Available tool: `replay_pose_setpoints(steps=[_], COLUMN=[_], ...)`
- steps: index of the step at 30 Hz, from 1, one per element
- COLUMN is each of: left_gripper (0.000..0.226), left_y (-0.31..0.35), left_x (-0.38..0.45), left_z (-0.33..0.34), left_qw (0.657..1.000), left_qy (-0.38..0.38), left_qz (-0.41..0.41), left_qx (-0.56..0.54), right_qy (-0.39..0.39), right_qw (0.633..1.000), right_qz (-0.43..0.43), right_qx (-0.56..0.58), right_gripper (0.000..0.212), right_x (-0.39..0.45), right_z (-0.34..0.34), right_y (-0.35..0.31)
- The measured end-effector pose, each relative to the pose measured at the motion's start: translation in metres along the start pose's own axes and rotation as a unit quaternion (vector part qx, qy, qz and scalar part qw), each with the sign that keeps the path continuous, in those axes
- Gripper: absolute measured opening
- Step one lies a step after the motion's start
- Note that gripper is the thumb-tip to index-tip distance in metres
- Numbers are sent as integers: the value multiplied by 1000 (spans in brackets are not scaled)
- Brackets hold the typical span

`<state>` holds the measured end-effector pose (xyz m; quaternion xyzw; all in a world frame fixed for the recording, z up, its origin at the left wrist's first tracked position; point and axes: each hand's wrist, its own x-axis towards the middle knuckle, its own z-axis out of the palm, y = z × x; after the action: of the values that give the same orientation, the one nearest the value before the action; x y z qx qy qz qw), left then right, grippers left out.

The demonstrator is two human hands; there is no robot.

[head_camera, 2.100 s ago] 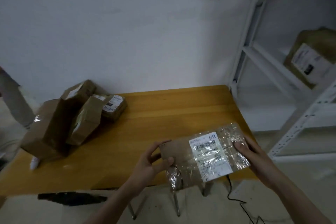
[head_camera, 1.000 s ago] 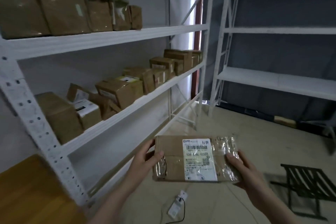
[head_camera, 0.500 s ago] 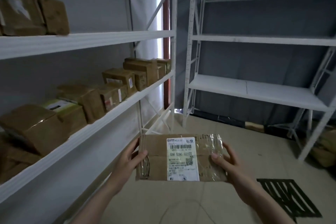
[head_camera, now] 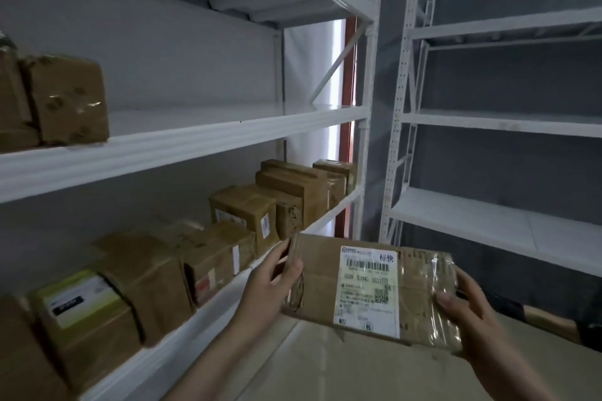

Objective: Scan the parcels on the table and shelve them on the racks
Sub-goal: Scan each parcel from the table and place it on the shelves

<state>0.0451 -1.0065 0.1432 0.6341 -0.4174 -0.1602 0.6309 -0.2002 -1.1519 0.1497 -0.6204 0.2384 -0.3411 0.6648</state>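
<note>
Now, both hands hold one flat brown cardboard parcel wrapped in clear tape (head_camera: 374, 290), carried in the air at about 5 o'clock in the view, tilted slightly down to the right. White shipping label with barcode (head_camera: 369, 290) faces up, near the parcel's middle.

Left hand (head_camera: 272, 283): grips the parcel's left short edge; thumb curled over the top face, fingers wrapped behind the edge.
Right hand (head_camera: 469, 312): grips the right short edge; thumb lies on the taped top face, remaining fingers are hidden underneath.

White metal rack (head_camera: 182, 146) at 9 o'clock, just beside the left hand. Its lower shelf carries a row of brown cardboard boxes (head_camera: 247, 212) running from 8 o'clock toward 12 o'clock; the nearest ones are blurred. One box with a green and white label (head_camera: 78, 298) sits at 8 o'clock. Middle shelf holds a taped brown box (head_camera: 68, 101) at 10 o'clock; the part of that shelf to its right is bare.

Second white metal rack (head_camera: 498, 120) stands at 2 o'clock against a dark grey wall. Pale floor (head_camera: 325, 368) below the parcel.
</note>
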Motion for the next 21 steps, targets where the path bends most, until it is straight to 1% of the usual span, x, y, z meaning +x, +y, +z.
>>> replay_pose_setpoints(steps=[2, 3, 4, 5, 7, 10, 11, 12, 14, 18, 20, 21], left_gripper=[39, 41, 43, 43, 38, 34, 34, 34, 34, 37, 42, 44], left_y=[13, 22, 34, 49, 81, 122, 132, 141, 154, 175, 184, 188], left_x=[18, 27, 35, 41, 53, 66, 68, 70, 71, 72, 72, 73], left_z=[-13, -21, -29, -37, -54, -78, -85, -90, -97, -103, -102, -101], left_qw=[997, 990, 979, 961, 909, 813, 786, 767, 756, 753, 755, 751], left_qy=[46, 81, 120, 158, 229, 317, 330, 336, 339, 361, 376, 382], left_qz=[48, 79, 113, 147, 193, 206, 202, 199, 194, 207, 200, 193], left_qx=[45, 79, 123, 176, 291, 443, 482, 510, 526, 510, 498, 503], right_qy=[-2, -10, -25, -39, -66, -124, -141, -156, -169, -141, -127, -126], right_qw=[999, 998, 996, 993, 983, 962, 955, 946, 929, 893, 872, 865], right_qz=[-46, -68, -88, -111, -164, -236, -255, -276, -320, -413, -458, -472], right_qx=[4, 6, 8, 19, 53, 61, 62, 67, 82, 107, 120, 117], right_gripper=[99, 101, 99, 89, 70, 63, 62, 61, 56, 52, 52, 53], right_x=[32, 49, 65, 80, 111, 147, 157, 165, 179, 190, 191, 189], right_z=[14, 23, 34, 46, 72, 119, 135, 150, 176, 207, 219, 226], right_y=[-22, -34, -47, -61, -87, -124, -134, -143, -161, -193, -199, -200])
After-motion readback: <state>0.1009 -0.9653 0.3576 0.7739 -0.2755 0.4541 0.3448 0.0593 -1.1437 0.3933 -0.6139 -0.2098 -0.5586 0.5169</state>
